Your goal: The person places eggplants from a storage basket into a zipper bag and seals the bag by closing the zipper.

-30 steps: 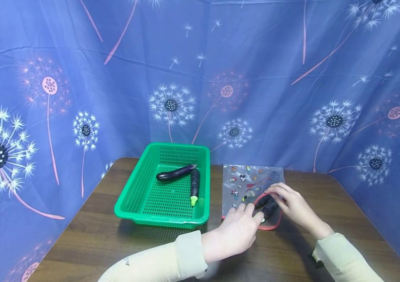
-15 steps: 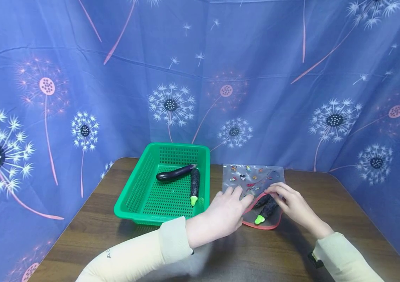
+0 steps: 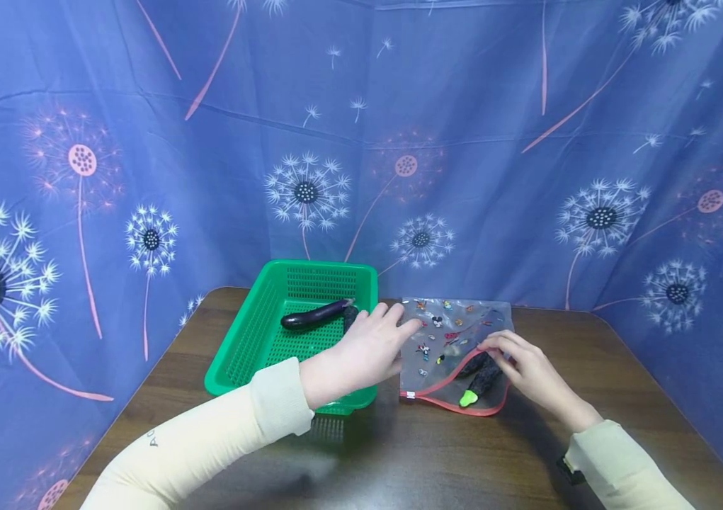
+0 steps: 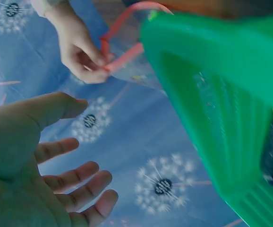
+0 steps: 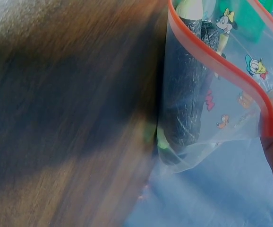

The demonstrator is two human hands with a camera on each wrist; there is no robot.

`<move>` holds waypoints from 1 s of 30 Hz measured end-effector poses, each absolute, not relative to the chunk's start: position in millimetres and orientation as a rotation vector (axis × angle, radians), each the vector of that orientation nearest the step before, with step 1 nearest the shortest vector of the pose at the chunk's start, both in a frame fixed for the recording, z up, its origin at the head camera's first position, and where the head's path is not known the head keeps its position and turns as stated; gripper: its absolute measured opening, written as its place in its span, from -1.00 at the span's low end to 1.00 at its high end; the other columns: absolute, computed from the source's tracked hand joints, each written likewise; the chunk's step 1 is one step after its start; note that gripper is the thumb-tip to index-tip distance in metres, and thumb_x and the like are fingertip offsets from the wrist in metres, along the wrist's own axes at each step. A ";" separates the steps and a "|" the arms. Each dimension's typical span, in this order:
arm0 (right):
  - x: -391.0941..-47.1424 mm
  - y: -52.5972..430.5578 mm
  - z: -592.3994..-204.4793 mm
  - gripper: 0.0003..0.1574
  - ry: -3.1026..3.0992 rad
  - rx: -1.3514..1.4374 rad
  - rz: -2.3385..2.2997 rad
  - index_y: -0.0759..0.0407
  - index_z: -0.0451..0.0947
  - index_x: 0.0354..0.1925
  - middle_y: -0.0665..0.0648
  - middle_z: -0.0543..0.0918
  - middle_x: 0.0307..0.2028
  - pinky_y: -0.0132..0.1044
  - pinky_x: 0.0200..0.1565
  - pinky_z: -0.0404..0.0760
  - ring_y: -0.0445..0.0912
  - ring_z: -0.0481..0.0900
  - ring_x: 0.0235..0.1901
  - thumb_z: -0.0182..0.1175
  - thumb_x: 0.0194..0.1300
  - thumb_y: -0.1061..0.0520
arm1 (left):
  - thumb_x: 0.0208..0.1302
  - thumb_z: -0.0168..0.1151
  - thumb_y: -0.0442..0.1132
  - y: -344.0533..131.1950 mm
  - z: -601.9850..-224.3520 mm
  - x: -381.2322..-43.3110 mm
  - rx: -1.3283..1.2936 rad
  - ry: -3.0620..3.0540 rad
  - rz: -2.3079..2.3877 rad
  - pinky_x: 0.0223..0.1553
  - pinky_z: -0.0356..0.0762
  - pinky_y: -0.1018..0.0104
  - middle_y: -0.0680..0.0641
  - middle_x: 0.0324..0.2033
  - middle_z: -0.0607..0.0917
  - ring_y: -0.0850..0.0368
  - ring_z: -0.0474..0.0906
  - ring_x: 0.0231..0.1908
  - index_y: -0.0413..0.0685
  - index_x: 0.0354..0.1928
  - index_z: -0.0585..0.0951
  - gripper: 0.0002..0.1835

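My left hand is over the right side of the green plastic basket, fingers apart and holding nothing; in the left wrist view its palm shows beside the basket wall. With thumb and fingertips, my right hand pinches the red zip edge of a clear zipper bag printed with cartoon figures, keeping its mouth raised. Dark, rough-skinned long vegetables lie inside the bag, one with a bright green end. A glossy purple eggplant lies in the basket beside another dark rough vegetable, partly hidden by my left hand.
The basket and bag stand side by side on a brown wooden table. A blue cloth with a dandelion print hangs behind and at both sides. A white slider sits at the left end of the bag's zip.
My left hand has moved left, from the bag's mouth to over the basket, uncovering the green vegetable end and the zip slider. My right hand keeps its hold on the bag's edge.
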State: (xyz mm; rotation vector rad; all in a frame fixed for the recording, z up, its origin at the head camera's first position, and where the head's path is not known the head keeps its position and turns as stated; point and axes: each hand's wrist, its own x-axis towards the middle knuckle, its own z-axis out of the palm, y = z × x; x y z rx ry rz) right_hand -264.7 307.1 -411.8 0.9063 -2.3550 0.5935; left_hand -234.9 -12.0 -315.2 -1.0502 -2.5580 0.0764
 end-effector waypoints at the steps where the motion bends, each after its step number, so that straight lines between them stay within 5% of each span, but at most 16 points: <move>1: -264.8 307.2 -411.4 -0.59 -2.355 0.906 0.594 -0.02 0.60 -0.15 -0.12 0.59 -0.15 -0.55 -0.16 0.36 -0.31 0.51 -0.18 0.24 0.11 0.42 | 0.04 0.35 -0.04 -14.6 -314.3 -237.5 -1.047 -2.559 0.082 -0.47 0.35 0.28 0.00 -0.14 0.48 0.06 0.40 -0.23 0.15 0.14 0.44 -0.43; 30: -262.4 308.9 -411.3 -0.59 -2.381 0.876 0.621 -0.04 0.59 -0.15 -0.13 0.58 -0.14 -0.58 -0.11 0.37 -0.30 0.51 -0.14 0.23 0.13 0.41 | 0.12 0.33 -0.04 -84.1 -324.3 -325.0 -0.904 -2.757 0.056 -0.06 0.35 -0.03 -0.12 0.19 0.36 -0.12 0.27 0.13 0.15 0.29 0.36 -0.34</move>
